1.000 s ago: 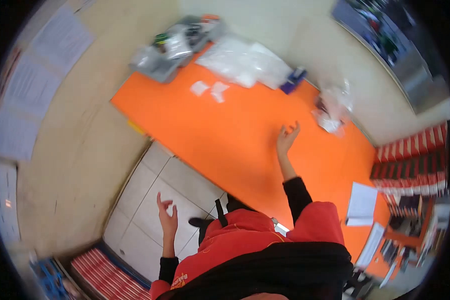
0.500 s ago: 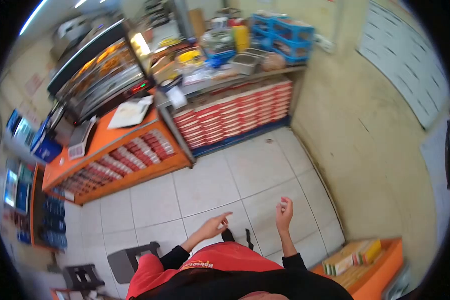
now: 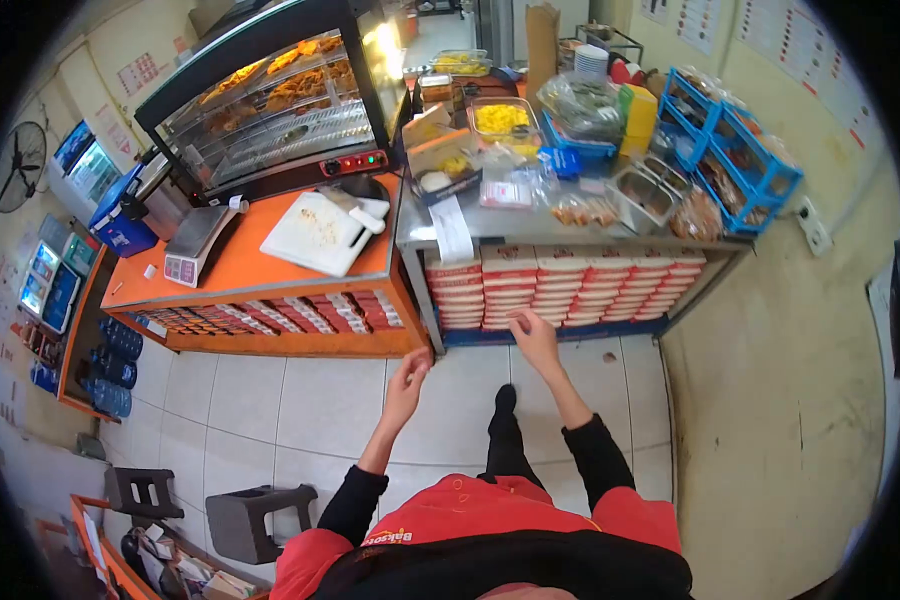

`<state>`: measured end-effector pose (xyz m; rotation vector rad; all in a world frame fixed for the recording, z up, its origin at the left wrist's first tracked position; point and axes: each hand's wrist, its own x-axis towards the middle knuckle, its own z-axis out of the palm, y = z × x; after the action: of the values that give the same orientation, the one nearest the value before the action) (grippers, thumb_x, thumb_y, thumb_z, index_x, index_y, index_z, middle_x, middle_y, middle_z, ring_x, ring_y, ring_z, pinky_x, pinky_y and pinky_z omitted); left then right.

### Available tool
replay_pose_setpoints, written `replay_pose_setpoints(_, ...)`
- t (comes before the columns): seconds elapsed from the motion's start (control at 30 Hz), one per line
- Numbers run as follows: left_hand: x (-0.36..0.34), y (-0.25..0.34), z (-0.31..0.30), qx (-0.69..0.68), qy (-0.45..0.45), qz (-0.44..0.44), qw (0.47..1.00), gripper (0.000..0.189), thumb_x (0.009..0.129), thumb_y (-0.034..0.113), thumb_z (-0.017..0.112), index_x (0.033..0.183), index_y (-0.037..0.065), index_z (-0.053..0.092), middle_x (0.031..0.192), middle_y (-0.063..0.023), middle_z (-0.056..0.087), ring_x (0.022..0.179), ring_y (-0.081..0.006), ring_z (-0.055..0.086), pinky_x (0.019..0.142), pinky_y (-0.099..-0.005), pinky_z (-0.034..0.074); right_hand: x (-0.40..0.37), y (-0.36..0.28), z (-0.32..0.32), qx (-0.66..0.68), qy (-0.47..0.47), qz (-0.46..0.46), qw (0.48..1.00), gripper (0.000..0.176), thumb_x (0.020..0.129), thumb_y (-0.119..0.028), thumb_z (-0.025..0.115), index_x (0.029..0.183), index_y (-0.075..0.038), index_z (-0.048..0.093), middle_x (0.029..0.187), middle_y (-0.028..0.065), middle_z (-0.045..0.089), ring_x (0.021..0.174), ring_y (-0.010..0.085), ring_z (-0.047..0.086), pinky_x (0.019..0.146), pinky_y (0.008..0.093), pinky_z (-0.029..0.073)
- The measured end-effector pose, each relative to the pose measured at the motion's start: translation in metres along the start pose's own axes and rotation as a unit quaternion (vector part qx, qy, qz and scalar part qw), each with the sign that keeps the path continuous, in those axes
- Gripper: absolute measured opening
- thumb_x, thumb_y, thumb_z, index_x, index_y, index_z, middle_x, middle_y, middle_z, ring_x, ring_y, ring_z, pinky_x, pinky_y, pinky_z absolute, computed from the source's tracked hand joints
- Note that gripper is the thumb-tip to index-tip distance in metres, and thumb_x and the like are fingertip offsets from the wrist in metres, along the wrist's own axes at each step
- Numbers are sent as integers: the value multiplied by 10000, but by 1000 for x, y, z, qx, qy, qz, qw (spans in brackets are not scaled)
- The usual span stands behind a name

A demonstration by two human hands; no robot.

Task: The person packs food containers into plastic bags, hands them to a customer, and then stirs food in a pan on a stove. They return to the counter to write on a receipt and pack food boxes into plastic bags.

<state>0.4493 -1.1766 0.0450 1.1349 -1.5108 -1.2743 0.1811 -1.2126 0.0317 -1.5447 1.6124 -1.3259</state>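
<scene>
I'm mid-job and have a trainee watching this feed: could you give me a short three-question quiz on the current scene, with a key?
1. Count: how many grey stools are in view?
2. True or false: the white cutting board lies on the orange counter, and neither the left grip nor the right grip touches it.
3. Identify: what is stacked beneath the metal counter?

Key:
1. Two.
2. True.
3. Red-and-white boxes.
</scene>
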Motion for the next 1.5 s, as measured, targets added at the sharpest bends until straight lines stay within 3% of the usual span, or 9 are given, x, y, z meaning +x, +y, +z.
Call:
replay_pose_setpoints(0.23,274,-4,21,-34,113,-40,992,459,905,320,451,1290,82,377,1222,-121,448,1089,-171,451,853,-289,394,228,25,68,-265,-210,-240,910,807,643,-286,720,1320,-157,301,1329,111,362,1245,322,303,985,442,290)
replay_pose_setpoints(0.4,374,-42,9,8,164,-90,982,546,891,356,460,1308,29,331,1247,-152,435,1118,-204,438,861,-295,390,267,86,95,-234,-192,-349,887,375,723,-150,601,1095,-134,558,1171,24,537,1163,240,433,965,446,321)
replay_pose_setpoints(0.57,443,-84,1,20,213,-92,973,554,860,340,505,1239,-44,376,896,-74,529,718,-126,519,629,-299,438,286,90,77,-132,-204,-387,889,204,707,-68,582,908,-95,601,1027,30,602,994,220,547,890,404,367)
replay_pose_setpoints(0.67,476,-84,-9,85,209,-140,964,646,812,360,552,1205,-119,369,949,-212,572,869,-283,563,770,-334,429,319,46,63,-55,-116,-281,951,195,694,-56,606,887,-75,584,956,62,603,904,240,558,812,402,391)
replay_pose_setpoints(0.83,445,-41,-1,275,158,-211,925,531,808,372,534,1062,-87,451,912,-250,553,865,-383,555,762,-403,441,510,9,56,-30,76,-172,982,162,793,-68,497,926,-17,574,849,146,592,794,281,570,723,347,439)
replay_pose_setpoints(1.1,416,-23,35,487,118,-154,851,469,685,301,676,985,-12,496,916,-141,482,928,-320,501,680,-437,442,692,95,145,-304,-295,-57,904,311,761,-174,528,961,58,586,900,280,580,902,374,568,781,419,447)
replay_pose_setpoints(1.33,414,-47,32,213,261,-205,919,407,678,159,655,1009,-5,484,866,-210,538,811,-385,546,714,-433,439,699,100,169,-358,-327,-152,861,256,727,-143,506,872,57,573,866,297,569,829,412,566,713,448,456)
replay_pose_setpoints(1.47,434,-49,31,87,303,-238,919,503,682,270,654,1029,-47,475,902,-264,559,830,-390,567,740,-409,449,694,146,168,-282,-298,-192,891,372,776,-205,491,1065,30,491,805,235,604,771,385,594,681,442,464)
replay_pose_setpoints(1.5,440,-50,30,79,302,-269,911,549,683,315,656,1038,-61,471,917,-274,561,845,-385,571,743,-401,452,685,124,164,-224,-341,-28,913,417,795,-245,469,1104,34,457,835,223,596,785,350,592,709,408,470)
